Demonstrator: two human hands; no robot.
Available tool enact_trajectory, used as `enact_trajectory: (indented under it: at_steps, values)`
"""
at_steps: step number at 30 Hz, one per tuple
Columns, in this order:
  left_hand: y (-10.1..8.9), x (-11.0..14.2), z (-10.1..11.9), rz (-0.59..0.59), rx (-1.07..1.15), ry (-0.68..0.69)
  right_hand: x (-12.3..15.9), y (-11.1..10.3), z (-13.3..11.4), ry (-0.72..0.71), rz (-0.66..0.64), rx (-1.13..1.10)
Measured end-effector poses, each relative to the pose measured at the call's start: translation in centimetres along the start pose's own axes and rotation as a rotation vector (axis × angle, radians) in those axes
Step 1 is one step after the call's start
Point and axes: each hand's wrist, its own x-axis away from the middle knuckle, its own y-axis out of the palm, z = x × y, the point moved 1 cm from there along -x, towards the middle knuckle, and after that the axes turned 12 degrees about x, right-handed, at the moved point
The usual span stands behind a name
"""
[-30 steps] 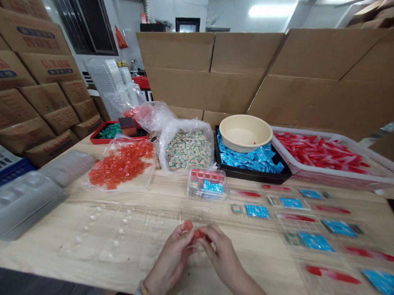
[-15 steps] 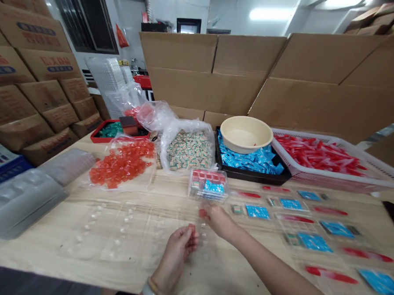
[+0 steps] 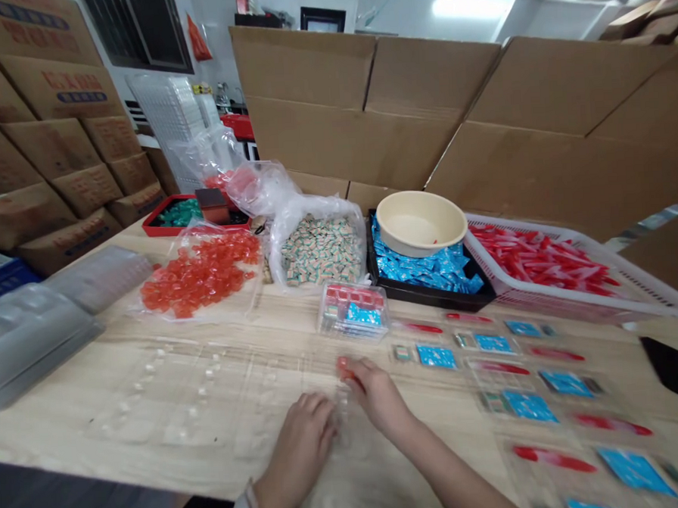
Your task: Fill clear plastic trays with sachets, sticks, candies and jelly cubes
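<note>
My right hand (image 3: 374, 396) is closed in a pinch on a small translucent red piece (image 3: 343, 366), over the right edge of the clear plastic trays. My left hand (image 3: 306, 431) is beside it, palm down, its fingers curled together. Whatever the left fingers hold is hidden beneath them. Under and left of both hands lie see-through clear plastic trays (image 3: 176, 395) with small moulded bumps. Just beyond my hands stands a stack of filled clear packs (image 3: 353, 310) showing red pieces and a blue packet.
Loose red pieces (image 3: 203, 272) lie on a plastic bag at the left. Behind are a bag of small printed packets (image 3: 321, 247), a cream basin (image 3: 422, 223) on blue sachets, and a white basket (image 3: 552, 307) of red items. Several part-filled trays (image 3: 529, 405) spread to the right.
Both hands were together with red pieces, then my right hand moved forward and right with one. My left hand has turned palm down, and the red piece it showed is now out of sight.
</note>
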Motion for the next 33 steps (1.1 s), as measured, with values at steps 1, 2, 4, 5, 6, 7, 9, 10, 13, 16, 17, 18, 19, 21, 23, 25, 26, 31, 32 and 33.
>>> enact_trajectory:
  at_steps: [1, 2, 4, 5, 6, 7, 9, 10, 13, 16, 17, 18, 19, 21, 23, 25, 26, 31, 32, 33]
  values:
    - [0.0, 0.1, -0.2, -0.047, -0.078, 0.010, -0.5, 0.4, -0.3, -0.018, -0.044, 0.048]
    - [0.2, 0.2, -0.3, -0.070, -0.136, 0.013, -0.9, 0.8, -0.6, -0.026, -0.082, 0.092]
    - [0.7, 0.5, -0.4, -0.081, -0.208, 0.025, -1.3, 1.2, -1.0, -0.024, -0.124, 0.143]
    - [0.9, 0.7, -0.5, -0.081, -0.228, 0.037, -1.2, 1.2, -1.1, -0.025, -0.135, 0.141]
    - [0.9, 0.9, -0.5, -0.089, -0.239, 0.055, -1.1, 1.1, -1.0, -0.030, -0.143, 0.122]
    - [0.8, 0.9, -0.5, -0.104, -0.239, 0.081, -0.8, 0.9, -0.9, -0.041, -0.149, 0.090]
    - [-0.8, 0.4, -0.4, -0.136, -0.226, 0.156, -0.2, 0.2, -0.5, -0.069, -0.153, 0.013]
    - [-2.3, -0.3, -0.4, -0.118, -0.227, 0.191, 0.0, -0.3, -0.4, -0.076, -0.146, -0.019]
    - [-9.7, -4.3, -0.3, 0.179, -0.337, 0.181, -0.1, -1.7, -1.0, -0.071, -0.089, -0.066]
    - [-17.8, -9.1, -0.7, 0.463, -0.528, -0.004, -1.7, -2.5, -3.5, -0.115, -0.041, -0.077]
    - [-19.7, -10.5, -0.9, 0.509, -0.539, -0.022, -2.5, -2.4, -4.6, -0.148, -0.041, -0.082]
    - [-21.1, -11.6, -1.2, 0.543, -0.546, -0.042, -3.4, -2.2, -5.7, -0.183, -0.045, -0.089]
    - [-21.9, -12.4, -1.6, 0.566, -0.536, -0.051, -4.4, -1.9, -6.7, -0.214, -0.051, -0.098]
    - [-22.1, -13.3, -2.6, 0.589, -0.508, -0.072, -6.4, -0.9, -8.4, -0.257, -0.058, -0.122]
    - [-21.6, -13.4, -3.8, 0.591, -0.458, -0.078, -8.6, 0.4, -9.5, -0.273, -0.054, -0.145]
    - [-21.4, -13.2, -4.7, 0.592, -0.390, -0.067, -11.2, 1.9, -10.3, -0.279, -0.053, -0.143]
    - [-21.6, -13.1, -5.1, 0.600, -0.348, -0.058, -12.7, 2.7, -10.6, -0.282, -0.054, -0.131]
    - [-25.1, -13.1, -5.2, 0.758, -0.107, -0.022, -20.6, 6.7, -12.5, -0.251, -0.032, 0.029]
    - [-25.7, -13.1, -5.0, 0.791, -0.040, -0.025, -21.8, 7.5, -12.9, -0.247, -0.051, 0.069]
    - [-26.2, -13.1, -4.8, 0.819, 0.095, -0.032, -22.8, 8.4, -13.2, -0.249, -0.081, 0.100]
